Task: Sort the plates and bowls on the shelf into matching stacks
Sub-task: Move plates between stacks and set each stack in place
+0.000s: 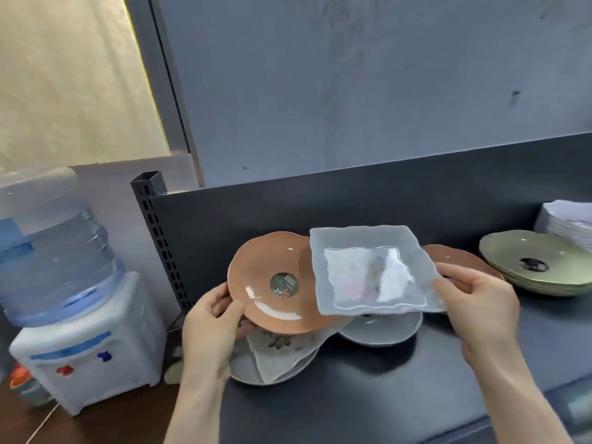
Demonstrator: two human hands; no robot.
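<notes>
My left hand (213, 326) grips the left rim of an orange round plate (272, 283) with a dark sticker at its centre, held tilted above the shelf. My right hand (477, 302) pinches the right edge of a white square wavy-edged plate (371, 270), which overlaps the orange plate's right side. Under them lie a white square floral plate (282, 350) on a grey round plate (243, 366), and a grey round dish (381, 330). Another orange plate (458, 259) sits behind my right hand.
A stack of green bowls (538, 267) and a stack of white plates (567, 222) stand at the right of the dark shelf (384, 395). A water dispenser (64, 283) stands left of the shelf's upright post (153, 225).
</notes>
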